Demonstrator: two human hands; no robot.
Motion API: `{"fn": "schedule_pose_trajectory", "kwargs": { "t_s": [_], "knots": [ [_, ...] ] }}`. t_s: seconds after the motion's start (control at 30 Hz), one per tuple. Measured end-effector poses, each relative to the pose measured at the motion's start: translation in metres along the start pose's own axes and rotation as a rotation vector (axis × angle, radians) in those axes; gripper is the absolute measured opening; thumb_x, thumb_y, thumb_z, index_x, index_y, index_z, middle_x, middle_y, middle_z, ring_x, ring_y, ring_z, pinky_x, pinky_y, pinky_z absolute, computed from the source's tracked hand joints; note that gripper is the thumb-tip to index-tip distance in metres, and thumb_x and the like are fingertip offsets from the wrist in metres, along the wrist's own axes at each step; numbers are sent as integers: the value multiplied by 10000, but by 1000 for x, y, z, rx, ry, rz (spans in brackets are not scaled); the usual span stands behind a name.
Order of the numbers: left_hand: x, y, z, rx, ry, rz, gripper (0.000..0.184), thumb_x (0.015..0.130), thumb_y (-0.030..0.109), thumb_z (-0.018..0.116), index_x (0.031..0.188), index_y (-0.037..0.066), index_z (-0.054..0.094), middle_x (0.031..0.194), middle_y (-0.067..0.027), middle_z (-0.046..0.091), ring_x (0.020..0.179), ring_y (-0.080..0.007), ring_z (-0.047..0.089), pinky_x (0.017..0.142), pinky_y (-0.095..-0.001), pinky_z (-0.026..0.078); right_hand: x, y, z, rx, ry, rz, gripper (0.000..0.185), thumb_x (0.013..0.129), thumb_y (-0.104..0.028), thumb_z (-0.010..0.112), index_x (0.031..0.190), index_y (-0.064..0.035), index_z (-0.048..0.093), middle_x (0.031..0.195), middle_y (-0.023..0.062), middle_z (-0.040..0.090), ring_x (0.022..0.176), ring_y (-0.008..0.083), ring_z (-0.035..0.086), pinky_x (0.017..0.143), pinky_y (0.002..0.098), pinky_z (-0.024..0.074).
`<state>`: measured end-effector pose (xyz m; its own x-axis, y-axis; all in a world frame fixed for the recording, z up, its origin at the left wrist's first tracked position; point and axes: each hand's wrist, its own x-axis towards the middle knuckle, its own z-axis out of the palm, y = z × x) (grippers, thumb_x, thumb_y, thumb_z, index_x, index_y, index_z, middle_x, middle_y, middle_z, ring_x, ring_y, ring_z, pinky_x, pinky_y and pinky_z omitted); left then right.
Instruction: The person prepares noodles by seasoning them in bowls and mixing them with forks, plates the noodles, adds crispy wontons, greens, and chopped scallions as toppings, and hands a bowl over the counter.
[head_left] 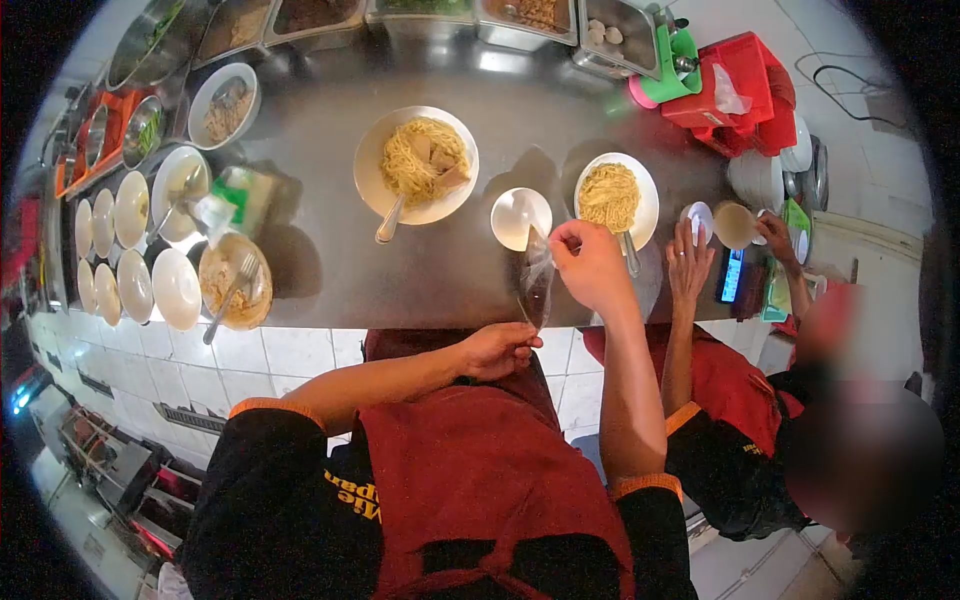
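Note:
A small clear plastic bag (537, 285) with dark contents hangs over the table's front edge. Its upper end is pinched in my right hand (592, 262). At its lower tip, the curled fingers of my left hand (500, 352) are closed on it. Just behind the bag stands a white bowl (520, 215), whose contents I cannot make out. To the right, partly behind my right hand, a bowl of noodles (608, 197) has a utensil handle sticking out. A larger bowl of noodles with pale pieces (428, 160) and a spoon (390, 220) sits to the left.
Several small white bowls (132, 285) stand at the left, beside a bowl with a fork (236, 280). Metal food trays (525, 25) line the back. Red baskets (735, 90) stand back right. A co-worker's hands (690, 262) are near a cup (735, 225) and a phone (733, 275).

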<state>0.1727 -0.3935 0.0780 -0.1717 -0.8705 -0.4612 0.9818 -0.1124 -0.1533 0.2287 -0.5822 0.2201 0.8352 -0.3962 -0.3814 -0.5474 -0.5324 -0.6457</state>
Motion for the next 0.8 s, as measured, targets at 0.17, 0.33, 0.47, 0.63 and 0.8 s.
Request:
{"fn": "schedule_pose_trajectory", "kwargs": {
  "t_s": [0.17, 0.33, 0.47, 0.63, 0.8],
  "knots": [
    [4, -1, -4, -42, -56, -27, 149, 977, 235, 574, 976, 86, 561, 960, -22, 583, 679, -80, 453, 689, -266, 419, 6, 1, 1, -22, -19, 0, 150, 809, -87, 609, 851, 47, 663, 794, 194, 678, 750, 308, 669, 709, 371, 518],
    [6, -4, -2, -63, -95, -25, 139, 987, 226, 555, 988, 87, 568, 962, -24, 588, 680, -82, 454, 685, -262, 417, 13, 2, 2, -43, -54, 32, 167, 808, -97, 610, 860, 49, 671, 816, 199, 683, 759, 317, 671, 718, 377, 519],
    [4, -2, 5, -99, -89, -40, 125, 995, 211, 540, 998, 90, 570, 955, -25, 590, 677, -82, 454, 680, -259, 415, 18, 3, 3, -89, -47, 4, 173, 809, -104, 607, 863, 46, 676, 820, 198, 685, 755, 325, 671, 719, 380, 520],
    [6, -3, 4, -87, -93, -38, 130, 991, 217, 546, 993, 89, 571, 949, -23, 589, 667, -75, 449, 682, -264, 413, 22, 0, 4, -108, -67, 49, 180, 813, -114, 607, 869, 41, 679, 828, 197, 685, 781, 323, 672, 734, 382, 519],
    [7, -2, 5, -95, -100, -32, 128, 986, 215, 553, 1001, 88, 567, 946, -17, 585, 658, -69, 443, 676, -267, 405, 26, -1, 2, -125, -66, 55, 180, 818, -121, 608, 868, 36, 680, 833, 194, 685, 791, 316, 674, 739, 377, 520]
  ]
}}
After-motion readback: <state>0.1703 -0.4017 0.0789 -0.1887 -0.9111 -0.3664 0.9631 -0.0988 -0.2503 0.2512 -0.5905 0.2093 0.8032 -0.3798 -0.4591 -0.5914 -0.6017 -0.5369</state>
